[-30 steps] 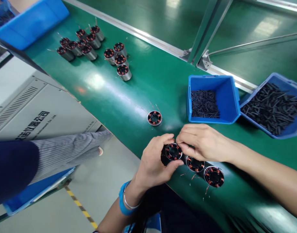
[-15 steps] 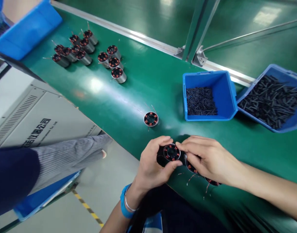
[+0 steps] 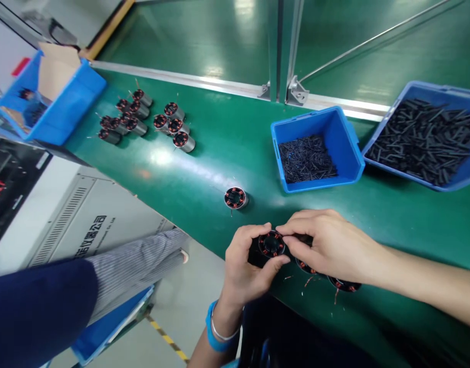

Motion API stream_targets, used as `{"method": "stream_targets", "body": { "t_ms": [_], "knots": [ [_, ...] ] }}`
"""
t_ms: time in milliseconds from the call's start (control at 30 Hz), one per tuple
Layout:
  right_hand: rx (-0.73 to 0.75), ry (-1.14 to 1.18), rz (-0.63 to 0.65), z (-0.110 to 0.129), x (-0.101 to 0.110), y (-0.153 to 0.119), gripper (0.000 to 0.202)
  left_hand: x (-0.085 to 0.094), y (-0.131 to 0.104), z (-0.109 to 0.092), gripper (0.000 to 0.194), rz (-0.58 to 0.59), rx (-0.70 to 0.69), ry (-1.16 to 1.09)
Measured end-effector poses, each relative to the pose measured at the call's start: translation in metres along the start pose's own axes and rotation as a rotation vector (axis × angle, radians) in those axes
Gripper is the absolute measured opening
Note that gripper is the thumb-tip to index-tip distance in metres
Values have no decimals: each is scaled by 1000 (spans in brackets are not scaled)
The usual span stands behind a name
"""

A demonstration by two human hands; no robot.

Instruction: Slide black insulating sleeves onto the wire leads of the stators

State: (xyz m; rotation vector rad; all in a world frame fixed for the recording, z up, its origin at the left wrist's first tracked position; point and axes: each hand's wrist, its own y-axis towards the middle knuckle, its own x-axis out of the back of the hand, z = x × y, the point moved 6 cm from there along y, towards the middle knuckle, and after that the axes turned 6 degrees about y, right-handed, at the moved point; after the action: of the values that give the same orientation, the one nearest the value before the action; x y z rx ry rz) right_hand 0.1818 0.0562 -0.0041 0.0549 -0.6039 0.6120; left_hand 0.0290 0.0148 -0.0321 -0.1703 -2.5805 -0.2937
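Note:
My left hand (image 3: 242, 266) is curled around a motor stator (image 3: 271, 244), a round metal can with copper windings showing in its upper end. Thumb and fingers press on opposite sides of it. At the stator's right rim, my right hand (image 3: 327, 243) pinches with thumb and forefinger; whatever lies between those fingertips is too small to make out. Partly covered by my right hand are two more stators, the farther one (image 3: 345, 285) with thin copper leads pointing toward me. Another single stator (image 3: 235, 198) stands upright on the green table (image 3: 204, 214), just beyond my left hand.
A blue bin (image 3: 344, 153) of short black tubes stands beyond my right hand, beside a larger bin (image 3: 422, 179) of longer ones. Several stators (image 3: 184, 142) stand at the far left near another blue bin (image 3: 79, 102). A person's striped leg (image 3: 138, 260) is beside a grey cabinet (image 3: 100, 214).
The view has swung up and to the left, showing more of the far-left bin. Both hands stay at the same stator, my right fingertips drawn slightly closer to its rim.

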Motion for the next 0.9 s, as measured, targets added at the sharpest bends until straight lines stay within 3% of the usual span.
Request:
{"method": "stream_targets", "body": {
  "t_ms": [300,467,533,600,667,700,767,833,867,900],
  "knots": [
    [196,-436,-176,29,-8,2,19,0,0,-2,45,-15,-47,-33],
    [243,-492,-134,33,-13,0,18,0,2,-3,46,-29,-61,-19],
    [272,-440,-120,29,-1,0,20,-2,2,-7,50,-33,-74,-5],
    [298,-425,-223,24,27,6,22,-6,3,-14,54,-8,-101,-12],
    [198,-509,-360,12,61,20,24,-9,5,-22,59,62,-135,-58],
    [86,-592,-367,2,75,30,26,-7,8,-24,57,89,-147,-85],
    [-93,-743,-239,-18,87,53,24,9,16,-24,41,26,-160,-92],
    [-133,-806,-71,-32,85,71,22,40,28,-16,19,-215,-173,35],
    [-129,-814,-16,-37,82,77,22,54,34,-13,24,-321,-197,163],
    [-126,-815,9,-40,79,81,21,60,42,-9,34,-317,-223,329]
  ]
}}
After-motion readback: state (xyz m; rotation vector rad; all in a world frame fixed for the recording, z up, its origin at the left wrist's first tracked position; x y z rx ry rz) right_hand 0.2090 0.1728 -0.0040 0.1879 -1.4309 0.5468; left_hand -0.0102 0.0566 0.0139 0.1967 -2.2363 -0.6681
